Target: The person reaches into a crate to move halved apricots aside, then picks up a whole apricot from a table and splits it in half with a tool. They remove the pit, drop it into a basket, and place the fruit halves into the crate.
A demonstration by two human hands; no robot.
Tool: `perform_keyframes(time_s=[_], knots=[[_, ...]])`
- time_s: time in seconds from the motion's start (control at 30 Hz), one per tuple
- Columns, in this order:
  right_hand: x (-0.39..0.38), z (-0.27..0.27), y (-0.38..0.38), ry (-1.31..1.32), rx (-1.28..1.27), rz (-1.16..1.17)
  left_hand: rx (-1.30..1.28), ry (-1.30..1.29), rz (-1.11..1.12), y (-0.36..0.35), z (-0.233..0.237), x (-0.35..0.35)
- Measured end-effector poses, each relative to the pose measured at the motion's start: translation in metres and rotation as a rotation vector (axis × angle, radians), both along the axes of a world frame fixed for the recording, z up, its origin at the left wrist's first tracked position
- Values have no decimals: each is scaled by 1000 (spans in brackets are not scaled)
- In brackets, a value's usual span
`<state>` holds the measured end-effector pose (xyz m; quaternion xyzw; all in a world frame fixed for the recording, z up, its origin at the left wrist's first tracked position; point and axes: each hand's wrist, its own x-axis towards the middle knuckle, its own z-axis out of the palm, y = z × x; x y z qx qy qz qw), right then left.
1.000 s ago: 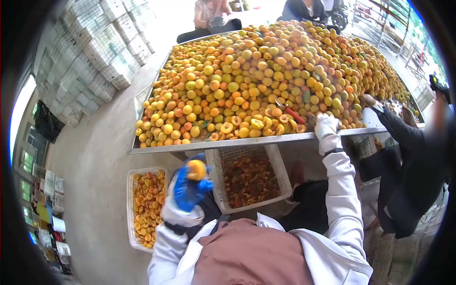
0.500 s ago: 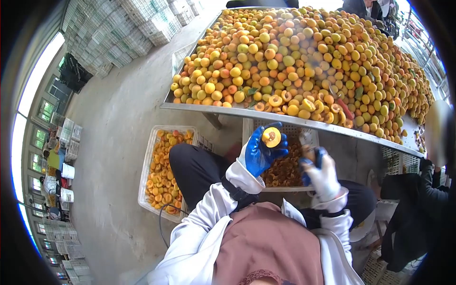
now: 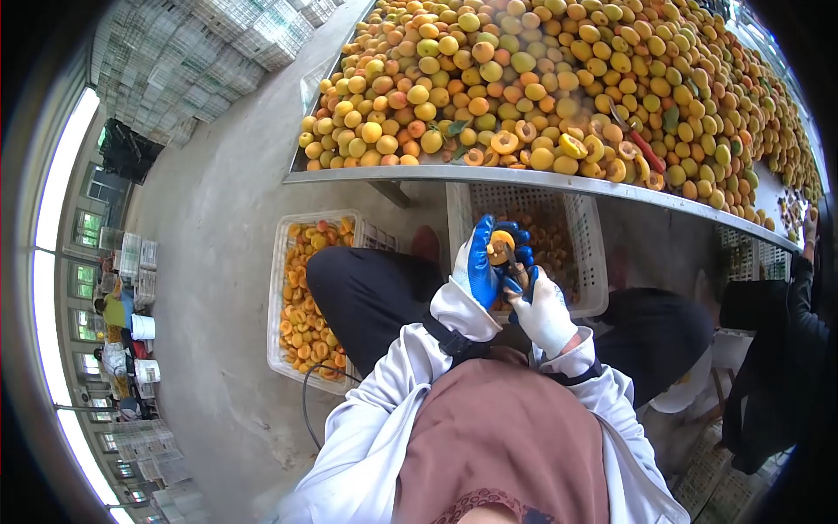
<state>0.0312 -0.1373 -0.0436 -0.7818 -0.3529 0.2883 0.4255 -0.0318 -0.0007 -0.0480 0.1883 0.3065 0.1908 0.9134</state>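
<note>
A cut fruit (image 3: 498,247) sits in the curled fingers of the person's left hand (image 3: 478,269), above the person's lap and just short of the table. This hand wears a blue and white glove; it is half closed, cupping the fruit from the side and behind, so that the orange-brown face shows. The tip of a small knife (image 3: 521,278) meets that face. The right hand (image 3: 547,316), in a similar glove, is closed round the knife's brown handle, with its thumb laid towards the blade. The 2 hands are close together, their fingers nearly meeting; whether they touch cannot be told.

Below and beyond the hands, a white basket (image 3: 590,234) stands on the floor, with darker fruit pieces inside. To the left of the person's bent knee (image 3: 371,288) is a 2nd white basket (image 3: 276,306), well filled with orange fruit pieces.

Past the hands, a metal-edged table (image 3: 410,171) bears a broad heap of fruit (image 3: 497,79), mostly whole. Near its front edge lie several fruit halves (image 3: 573,146), and beside them a red-handled knife (image 3: 648,151). At the far right, a dark sleeve (image 3: 805,297) of another person reaches towards the table. Stacked crates (image 3: 188,70) stand at the upper left.
</note>
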Motion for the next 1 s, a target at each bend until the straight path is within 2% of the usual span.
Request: perform_keyframes(time_s=[0.17,0.43,0.53,0.67,0.7,0.73,0.8,0.83,0.87,0.93,1.0], knots=[[0,-4,1,5,-5,-10,15,36,48,-12,2,6],[-3,-1,4,-29,-135,-12,217,63,100,-22,-3,11],[-2,-6,2,-59,-86,31,288,133,85,-22,6,9],[5,-21,-3,-7,166,139,250,183,80,-18,8,7],[8,-19,-2,-4,278,191,303,181,48,-16,9,5],[10,-15,-2,-3,278,193,357,179,14,-14,10,4],[20,1,-4,611,48,211,420,140,-37,-9,16,2],[26,7,-7,801,7,214,482,100,-90,-7,20,1],[25,11,-8,800,6,214,482,99,-90,-6,25,0],[22,16,-11,977,166,163,371,-42,-128,-4,32,-1],[17,3,-8,921,137,122,299,-106,-132,-3,25,3]])
